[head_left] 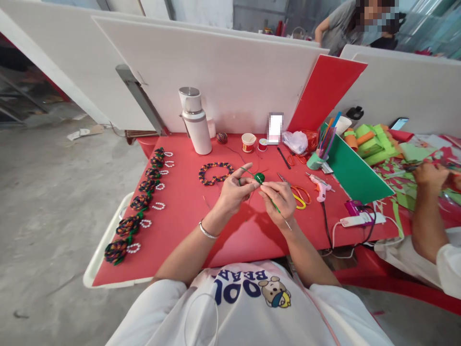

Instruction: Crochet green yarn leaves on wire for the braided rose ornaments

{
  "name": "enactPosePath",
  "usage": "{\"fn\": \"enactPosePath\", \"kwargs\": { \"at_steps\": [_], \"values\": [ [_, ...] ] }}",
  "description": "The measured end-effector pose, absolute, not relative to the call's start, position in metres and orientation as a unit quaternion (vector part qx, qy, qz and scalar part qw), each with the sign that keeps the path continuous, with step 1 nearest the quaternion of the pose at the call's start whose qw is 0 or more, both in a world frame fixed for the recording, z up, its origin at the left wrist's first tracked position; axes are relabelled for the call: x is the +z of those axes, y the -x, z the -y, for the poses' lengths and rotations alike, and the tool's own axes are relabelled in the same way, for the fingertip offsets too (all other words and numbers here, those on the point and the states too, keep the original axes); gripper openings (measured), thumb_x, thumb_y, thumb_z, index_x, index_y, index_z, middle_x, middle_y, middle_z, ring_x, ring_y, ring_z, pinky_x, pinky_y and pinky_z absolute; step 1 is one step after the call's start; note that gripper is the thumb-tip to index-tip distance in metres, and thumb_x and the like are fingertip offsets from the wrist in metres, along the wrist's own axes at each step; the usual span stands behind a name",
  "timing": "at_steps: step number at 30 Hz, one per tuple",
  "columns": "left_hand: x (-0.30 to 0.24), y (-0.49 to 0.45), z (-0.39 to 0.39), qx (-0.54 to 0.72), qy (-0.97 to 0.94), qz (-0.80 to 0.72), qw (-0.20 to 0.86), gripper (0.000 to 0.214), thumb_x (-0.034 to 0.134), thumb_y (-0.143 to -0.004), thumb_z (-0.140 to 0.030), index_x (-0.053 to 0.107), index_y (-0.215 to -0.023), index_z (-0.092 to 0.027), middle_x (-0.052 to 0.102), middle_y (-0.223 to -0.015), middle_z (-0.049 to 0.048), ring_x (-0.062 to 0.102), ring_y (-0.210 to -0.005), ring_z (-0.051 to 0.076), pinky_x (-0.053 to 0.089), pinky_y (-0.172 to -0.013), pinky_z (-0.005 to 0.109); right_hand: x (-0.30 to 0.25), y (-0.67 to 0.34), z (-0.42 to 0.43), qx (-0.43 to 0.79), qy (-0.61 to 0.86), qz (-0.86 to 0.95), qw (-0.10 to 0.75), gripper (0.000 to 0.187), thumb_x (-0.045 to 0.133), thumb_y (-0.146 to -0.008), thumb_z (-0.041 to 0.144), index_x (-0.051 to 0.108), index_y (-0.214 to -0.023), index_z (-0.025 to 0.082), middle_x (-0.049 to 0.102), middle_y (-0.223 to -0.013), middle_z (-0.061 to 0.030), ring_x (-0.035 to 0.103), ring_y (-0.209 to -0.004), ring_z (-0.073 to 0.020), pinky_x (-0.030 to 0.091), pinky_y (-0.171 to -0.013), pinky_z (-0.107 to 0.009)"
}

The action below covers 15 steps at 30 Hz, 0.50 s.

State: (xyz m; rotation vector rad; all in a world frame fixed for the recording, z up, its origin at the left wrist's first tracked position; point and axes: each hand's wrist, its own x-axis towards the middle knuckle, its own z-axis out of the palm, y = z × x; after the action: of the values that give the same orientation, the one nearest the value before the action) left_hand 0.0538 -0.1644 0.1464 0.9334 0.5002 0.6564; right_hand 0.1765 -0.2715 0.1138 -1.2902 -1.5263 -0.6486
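Observation:
My left hand (233, 190), a bracelet on its wrist, pinches green yarn between thumb and fingertips, with its index finger raised and a strand over it. My right hand (280, 199) grips a thin crochet hook (276, 207) with a green handle; its metal end points down toward my wrist. The fingertips of both hands nearly meet at the yarn. Just beyond them lies a small green yarn ball (259, 177). Left of my hands, a multicoloured crocheted strip (216, 166) lies curled on the red table (173, 240). The stitches at my fingertips are too small to make out.
Crocheted multicoloured flowers (139, 202) with bead loops line the left edge. A white flask (196, 127), paper cup (248, 142) and yarn ball (222, 138) stand behind. Scissors (300, 196), a glue gun (320, 186) and a power strip (362, 219) lie right, near a co-worker's hand (430, 175).

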Motion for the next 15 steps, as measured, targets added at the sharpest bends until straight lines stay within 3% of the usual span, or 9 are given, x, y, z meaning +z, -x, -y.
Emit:
{"fn": "enactPosePath", "kwargs": {
  "at_steps": [9,15],
  "values": [
    [0.144,-0.051,0.161,0.28,-0.438,-0.215,0.826,0.1,0.096,-0.055,-0.029,0.053,-0.144,-0.011,0.07,-0.067,-0.0046,0.032,-0.037,0.0,0.02,-0.04,0.02,0.109,-0.184,0.272,-0.26,0.508,0.64,0.514,0.039,0.074,-0.091,0.019,0.069,-0.127,0.033,0.073,-0.107,-0.0066,0.069,-0.094,-0.0206,0.061,-0.077,-0.038],
    [0.14,-0.046,0.153,0.259,-0.448,-0.203,0.831,0.1,0.095,-0.056,-0.025,0.053,-0.145,-0.011,0.07,-0.067,-0.0034,0.037,-0.04,0.002,0.018,-0.04,0.019,0.11,-0.195,0.273,-0.197,0.49,0.664,0.53,0.037,0.074,-0.092,0.025,0.071,-0.127,0.038,0.075,-0.104,-0.0034,0.069,-0.091,-0.02,0.06,-0.076,-0.039]
  ]
}}
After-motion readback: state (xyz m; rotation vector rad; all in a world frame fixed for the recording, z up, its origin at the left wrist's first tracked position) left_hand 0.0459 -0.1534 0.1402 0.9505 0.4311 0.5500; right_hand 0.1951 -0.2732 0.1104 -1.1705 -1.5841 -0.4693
